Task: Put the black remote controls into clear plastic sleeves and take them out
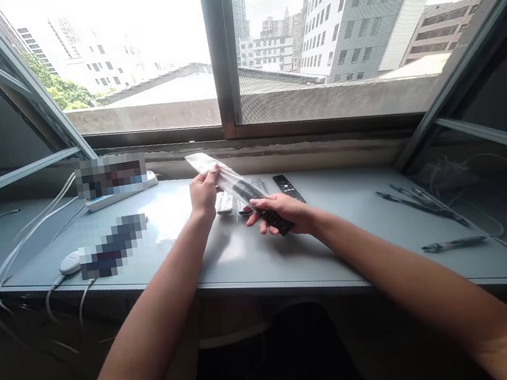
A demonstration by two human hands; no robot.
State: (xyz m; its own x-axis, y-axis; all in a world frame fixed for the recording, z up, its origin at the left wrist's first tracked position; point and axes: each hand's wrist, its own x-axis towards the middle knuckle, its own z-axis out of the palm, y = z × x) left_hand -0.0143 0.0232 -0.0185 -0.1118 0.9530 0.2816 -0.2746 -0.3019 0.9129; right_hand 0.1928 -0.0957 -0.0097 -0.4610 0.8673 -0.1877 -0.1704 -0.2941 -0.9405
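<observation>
My left hand [205, 192] pinches the upper part of a clear plastic bag [227, 176], which slants down to the right. A black remote control [279, 220] sits partly inside this bag, its lower end sticking out. Wrapped round the remote is my right hand [282, 210], thumb on top and fingers beneath. Just behind my right hand, a second black remote control [288, 188] lies on the desk. Small clear-wrapped items [225, 203] lie under the bag, partly hidden by it and my hands.
On the grey desk [338, 247], several pens [422, 203] lie at the right, with one pen [454, 244] nearer the edge. A white power strip [121, 192], a round white charger [70, 263], cables and a blurred-out item are at the left. A window frame [220, 49] rises behind.
</observation>
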